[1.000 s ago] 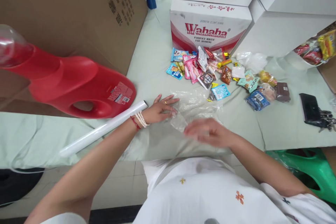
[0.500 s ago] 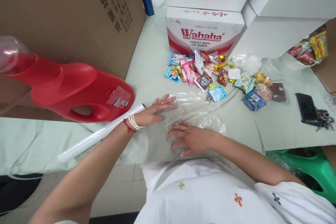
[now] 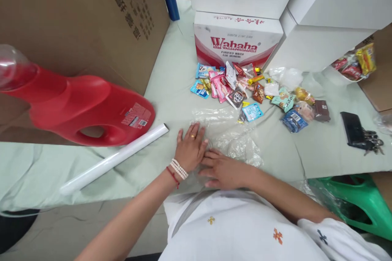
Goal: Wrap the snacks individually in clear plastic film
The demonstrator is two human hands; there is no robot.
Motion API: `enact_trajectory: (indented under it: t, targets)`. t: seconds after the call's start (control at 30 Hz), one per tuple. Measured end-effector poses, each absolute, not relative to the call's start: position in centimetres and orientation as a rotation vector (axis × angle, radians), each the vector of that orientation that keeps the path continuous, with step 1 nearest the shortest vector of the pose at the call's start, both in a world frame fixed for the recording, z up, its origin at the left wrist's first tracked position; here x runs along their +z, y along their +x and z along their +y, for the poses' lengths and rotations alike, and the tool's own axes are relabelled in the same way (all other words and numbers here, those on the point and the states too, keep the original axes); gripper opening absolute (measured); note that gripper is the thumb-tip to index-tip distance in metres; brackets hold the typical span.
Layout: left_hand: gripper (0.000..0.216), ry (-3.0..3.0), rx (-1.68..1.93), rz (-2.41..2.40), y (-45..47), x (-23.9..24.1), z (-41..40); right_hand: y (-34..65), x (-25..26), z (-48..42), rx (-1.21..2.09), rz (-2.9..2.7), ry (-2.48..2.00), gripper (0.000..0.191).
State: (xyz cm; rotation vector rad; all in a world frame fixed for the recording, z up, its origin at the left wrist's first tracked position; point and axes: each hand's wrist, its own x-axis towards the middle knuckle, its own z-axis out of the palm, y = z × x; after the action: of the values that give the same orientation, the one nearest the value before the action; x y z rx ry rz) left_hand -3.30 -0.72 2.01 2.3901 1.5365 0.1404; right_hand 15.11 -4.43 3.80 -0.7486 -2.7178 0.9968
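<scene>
A clear plastic bag (image 3: 226,130) lies flattened and wrinkled on the table near its front edge. My left hand (image 3: 191,147), with a ring and a beaded bracelet, rests palm down on the bag's left part, fingers spread. Beside it my right hand (image 3: 225,170) lies flat on the near part, its fingertips close to or touching the left hand. Neither hand grips anything. Just beyond the bag is a pile of small wrapped snacks (image 3: 222,85). More snack packets (image 3: 294,120) lie to the right.
A large red detergent bottle (image 3: 92,110) and a white roll (image 3: 116,159) are on the left, by a brown carton (image 3: 76,20). A Wahaha water box (image 3: 235,40) stands behind the snacks. A snack-filled bowl (image 3: 346,77), a phone (image 3: 353,128) and keys (image 3: 373,140) are on the right.
My left hand has moved down and nearer to me, from the bag's upper left to beside the right hand. My right hand stays nearly in place, still flat on the bag.
</scene>
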Motion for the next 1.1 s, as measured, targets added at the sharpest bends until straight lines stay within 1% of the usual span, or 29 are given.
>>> enact_trajectory:
  t: [0.07, 0.1, 0.17, 0.23, 0.27, 0.33, 0.43, 0.53, 0.63, 0.7, 0.8, 0.9, 1.03, 1.1]
  targets:
    - [0.064, 2.457, 0.064, 1.496, -4.0, 1.0, -0.8, 17.0, 4.6, -3.4, 0.990, -2.637, -0.837, 0.034]
    - [0.069, 2.484, 0.046, 1.483, -4.3, 0.7, -1.1, 18.2, 5.0, -2.1, 0.922, -2.584, -0.961, 0.034]
    - [0.077, 2.504, 0.020, 1.483, -4.5, 0.6, -1.6, 21.0, 5.6, 1.8, 0.591, -2.457, -1.380, 0.037]
    - [0.082, 2.500, -0.002, 1.489, -4.4, 0.7, -2.0, 23.5, 5.9, 6.4, 0.238, -2.399, -1.690, 0.049]
    - [0.084, 2.497, -0.007, 1.487, -4.4, 0.8, -2.1, 24.5, 5.9, 8.6, 0.124, -2.449, -1.724, 0.054]
    - [0.088, 2.494, 0.000, 1.481, -4.3, 0.8, -2.0, 25.6, 5.7, 12.1, 0.012, -2.612, -1.675, 0.059]
    - [0.088, 2.494, 0.046, 1.477, -4.4, 0.6, -1.9, 26.4, 5.5, 14.3, -0.053, -2.752, -1.599, 0.057]
    - [0.088, 2.483, 0.074, 1.488, -4.6, 0.4, -2.0, 27.6, 6.5, 13.9, -0.117, -2.636, -1.678, 0.055]
    - [0.088, 2.473, 0.071, 1.490, -4.6, 0.2, -1.9, 29.0, 9.1, 12.1, -0.091, -2.399, -1.712, 0.063]
    - [0.087, 2.470, 0.090, 1.487, -4.3, 0.1, -1.6, 29.0, 11.2, 10.3, 0.028, -2.342, -1.621, 0.067]
    - [0.086, 2.463, 0.145, 1.477, -3.6, 0.1, -0.7, 26.6, 12.9, 6.8, 0.330, -2.483, -1.366, 0.059]
    - [0.086, 2.479, 0.189, 1.451, -3.2, 0.0, -0.1, 22.6, 10.9, 3.3, 0.551, -2.656, -1.269, 0.057]
    - [0.090, 2.513, 0.207, 1.438, -3.9, 0.0, -0.5, 19.8, 5.7, 0.2, 0.602, -2.702, -1.430, 0.065]
    - [0.091, 2.509, 0.176, 1.446, -4.4, 0.0, -1.0, 20.4, 4.3, 0.2, 0.712, -2.663, -1.366, 0.065]
